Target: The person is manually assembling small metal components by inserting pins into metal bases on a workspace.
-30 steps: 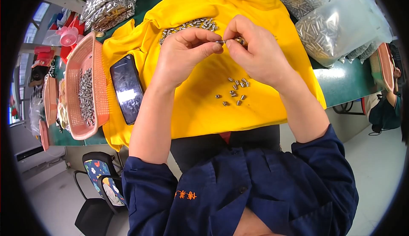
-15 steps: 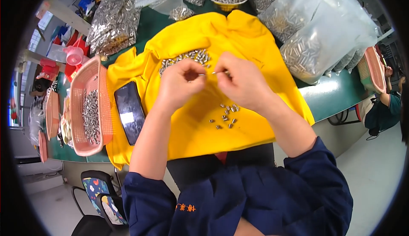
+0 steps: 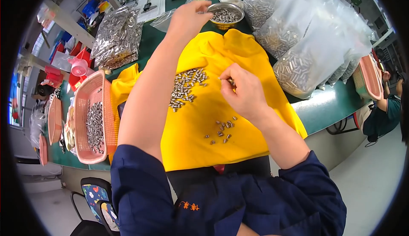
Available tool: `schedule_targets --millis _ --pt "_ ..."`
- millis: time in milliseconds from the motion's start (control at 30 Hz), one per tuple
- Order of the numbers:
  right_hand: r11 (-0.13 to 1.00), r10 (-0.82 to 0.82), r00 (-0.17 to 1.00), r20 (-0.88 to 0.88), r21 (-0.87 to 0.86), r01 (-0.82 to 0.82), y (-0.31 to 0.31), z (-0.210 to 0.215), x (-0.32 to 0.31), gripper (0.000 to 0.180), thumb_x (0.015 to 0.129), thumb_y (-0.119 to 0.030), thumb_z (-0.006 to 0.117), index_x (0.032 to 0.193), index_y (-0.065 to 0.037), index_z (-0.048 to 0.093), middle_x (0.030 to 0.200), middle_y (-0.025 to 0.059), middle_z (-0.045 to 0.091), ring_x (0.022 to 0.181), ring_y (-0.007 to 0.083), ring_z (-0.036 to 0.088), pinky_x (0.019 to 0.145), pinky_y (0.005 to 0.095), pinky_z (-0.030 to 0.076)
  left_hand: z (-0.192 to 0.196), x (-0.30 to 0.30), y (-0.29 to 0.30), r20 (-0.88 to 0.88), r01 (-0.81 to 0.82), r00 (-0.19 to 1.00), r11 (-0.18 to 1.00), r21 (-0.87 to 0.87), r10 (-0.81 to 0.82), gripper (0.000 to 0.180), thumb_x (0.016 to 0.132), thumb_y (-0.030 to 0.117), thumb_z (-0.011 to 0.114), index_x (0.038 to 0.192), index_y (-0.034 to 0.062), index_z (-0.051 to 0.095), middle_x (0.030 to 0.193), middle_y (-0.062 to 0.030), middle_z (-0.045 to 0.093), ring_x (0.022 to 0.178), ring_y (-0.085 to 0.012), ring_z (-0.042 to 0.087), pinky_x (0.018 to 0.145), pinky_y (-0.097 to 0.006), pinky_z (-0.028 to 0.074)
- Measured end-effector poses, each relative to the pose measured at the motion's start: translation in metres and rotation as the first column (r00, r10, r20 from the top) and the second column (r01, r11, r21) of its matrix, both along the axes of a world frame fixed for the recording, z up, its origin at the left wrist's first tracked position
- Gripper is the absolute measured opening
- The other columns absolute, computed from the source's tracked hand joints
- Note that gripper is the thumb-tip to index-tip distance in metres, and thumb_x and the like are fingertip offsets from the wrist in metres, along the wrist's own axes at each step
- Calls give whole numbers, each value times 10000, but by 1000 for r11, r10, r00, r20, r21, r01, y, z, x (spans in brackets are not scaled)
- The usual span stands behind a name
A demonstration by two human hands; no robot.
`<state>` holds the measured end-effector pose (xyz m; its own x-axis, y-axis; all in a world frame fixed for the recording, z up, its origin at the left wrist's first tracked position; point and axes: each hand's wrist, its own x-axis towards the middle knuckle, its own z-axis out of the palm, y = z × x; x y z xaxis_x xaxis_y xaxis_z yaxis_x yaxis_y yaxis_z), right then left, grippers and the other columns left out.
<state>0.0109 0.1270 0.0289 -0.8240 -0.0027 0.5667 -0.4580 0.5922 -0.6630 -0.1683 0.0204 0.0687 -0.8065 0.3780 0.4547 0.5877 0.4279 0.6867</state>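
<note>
My left hand [image 3: 191,19] is stretched out to the far side of the table, its fingers apart at the left rim of a metal bowl [image 3: 240,17] full of small metal pieces. No piece shows between those fingers. Above the yellow cloth [image 3: 191,150], my right hand [image 3: 245,90] pinches a tiny metal part at its fingertips; more metal shows inside its curled fingers. A pile of small metal cylinders [image 3: 184,86] lies on the cloth between my arms. Several loose cylinders [image 3: 221,129] are scattered nearer to me.
On the left stands a pink basket [image 3: 111,121] of metal pieces. Bags of metal parts [image 3: 117,35] lie far left, and large clear bags of cylinders [image 3: 296,72] far right. A caliper [image 3: 148,3] rests on paper. Another person [image 3: 383,116] sits at the right.
My left hand has left my right hand and reached forward to the bowl. The right hand has stayed above the cloth, still pinching. My left forearm now covers most of the phone.
</note>
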Motion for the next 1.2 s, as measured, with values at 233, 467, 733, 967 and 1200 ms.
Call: schedule_targets --millis 233,467,733,967,1200 --pt "996 47 993 107 -74 -40 -8 -3 4 89 703 -50 541 762 -52 474 661 111 528 605 279 534 540 345 421 -31 94 -72 88 103 994 855 -508 -67 211 695 185 595 864 63 624 818 -130 608 777 -287 571 698 -356 448" --pt "996 51 986 159 -83 -38 -7 1 1 81 720 -64 530 783 -44 483 676 110 555 600 259 548 546 334 424 -66 108 -76 -53 29 996 856 -515 -66 147 687 108 601 829 82 626 827 -110 589 796 -284 566 704 -375 445" --pt "998 68 987 143 -7 -68 -10 -5 0 61 744 -42 507 793 -14 482 668 88 531 564 159 507 521 258 411 -60 114 -78 -10 -34 999 897 -441 33 170 707 92 606 874 94 642 791 -89 608 732 -219 586 658 -321 458" --pt "940 292 917 270 -260 -223 -4 3 5 93 724 -86 494 791 -22 482 641 79 518 550 168 485 522 273 397 -49 149 -68 620 -3 723 895 446 -306 179 734 9 628 912 -9 617 841 -33 619 748 -90 565 693 -196 448" --pt "950 285 901 326 -224 -220 -5 5 6 93 723 -86 496 786 -21 480 617 75 502 541 158 465 514 269 388 -52 150 -69 630 28 664 855 517 -402 185 736 2 619 919 -18 612 837 -58 622 743 -99 572 683 -205 458"
